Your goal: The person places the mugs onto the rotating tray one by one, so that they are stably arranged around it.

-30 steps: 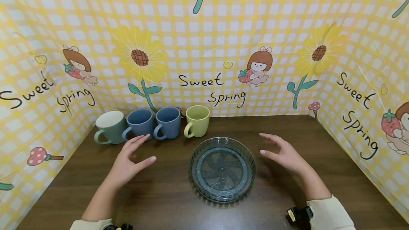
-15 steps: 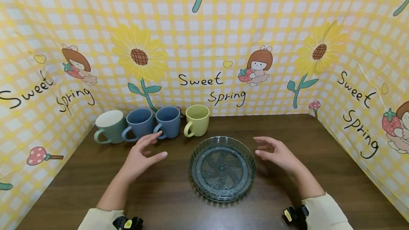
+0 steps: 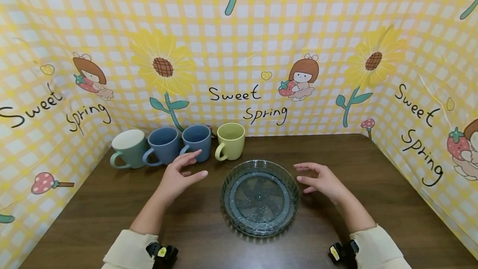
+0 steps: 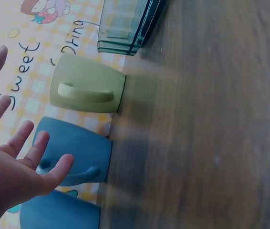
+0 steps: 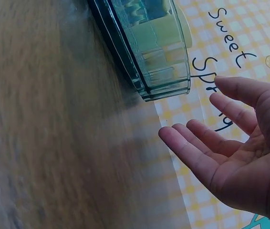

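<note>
A round, see-through dark green tray (image 3: 259,231) with a raised ribbed wall lies on the table's middle. My left hand (image 3: 179,179) hovers to its left, fingers apart and nothing in them; in the left wrist view the same hand (image 4: 18,164) shows spread fingers. Just right of the tray, my right hand (image 3: 323,182) holds nothing, its fingertips close to the wall. The right wrist view shows a small gap between that hand (image 5: 240,157) and the tray (image 5: 166,76).
Along the back left stand a green mug (image 3: 130,152), a blue mug (image 3: 164,146), another blue mug (image 3: 198,142) and a yellow mug (image 3: 231,142). The brown wooden table (image 3: 201,240) is bordered by a yellow checked cloth (image 3: 239,45) at the back and sides.
Both hands have come closer to the tray: the left moved right by a good distance, the right moved slightly left. Tray and mugs have stayed in place.
</note>
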`<state>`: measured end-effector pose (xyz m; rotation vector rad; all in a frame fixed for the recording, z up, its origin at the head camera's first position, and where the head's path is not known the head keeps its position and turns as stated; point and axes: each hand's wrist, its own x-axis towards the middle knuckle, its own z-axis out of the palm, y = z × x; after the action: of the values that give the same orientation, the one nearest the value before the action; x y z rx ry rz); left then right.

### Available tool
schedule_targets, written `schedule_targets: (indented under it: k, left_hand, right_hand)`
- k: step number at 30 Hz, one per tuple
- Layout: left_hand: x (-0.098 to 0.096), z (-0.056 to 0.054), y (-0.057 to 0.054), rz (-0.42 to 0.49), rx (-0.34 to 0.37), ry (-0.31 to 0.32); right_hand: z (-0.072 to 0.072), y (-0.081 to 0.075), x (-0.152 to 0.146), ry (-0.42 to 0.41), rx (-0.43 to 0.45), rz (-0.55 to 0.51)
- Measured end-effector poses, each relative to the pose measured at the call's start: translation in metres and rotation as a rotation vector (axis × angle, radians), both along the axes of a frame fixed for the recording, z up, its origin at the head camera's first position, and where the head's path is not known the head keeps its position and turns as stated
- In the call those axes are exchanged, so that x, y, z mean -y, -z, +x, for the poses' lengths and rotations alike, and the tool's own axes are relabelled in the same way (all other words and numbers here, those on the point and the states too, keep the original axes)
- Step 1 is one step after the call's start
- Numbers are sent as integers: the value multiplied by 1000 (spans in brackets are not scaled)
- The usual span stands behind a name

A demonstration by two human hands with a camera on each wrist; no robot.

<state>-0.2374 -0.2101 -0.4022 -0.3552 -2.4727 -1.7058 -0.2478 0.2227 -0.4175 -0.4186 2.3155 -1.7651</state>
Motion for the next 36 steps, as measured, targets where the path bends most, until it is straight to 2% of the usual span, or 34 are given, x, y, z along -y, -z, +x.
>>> schedule_targets:
  k: [2,5,9,12,14,18,29,36]
  left_hand:
    - [-3,-2,0,6,-7,3]
    - [-13,3,-12,9,-4,3]
    - [-21,-1,-13,52,1,-7]
    - [-21,-15,2,108,-2,-10]
    - [-23,-19,5,135,0,-12]
    - [-28,-24,7,169,-5,-23]
    - [-35,-36,15,209,-31,-102]
    - [-40,-44,19,207,-29,-142]
  right_hand:
    - [-1,1,0,2,17,-11]
    - [-2,3,0,6,42,-29]
    - [-4,2,1,-4,67,-40]
    - [-4,2,1,-26,85,-40]
    - [-4,2,1,-41,97,-41]
    - [-5,4,1,-54,110,-45]
    - [-6,6,3,-71,180,-92]
    - [-6,7,3,-70,211,-101]
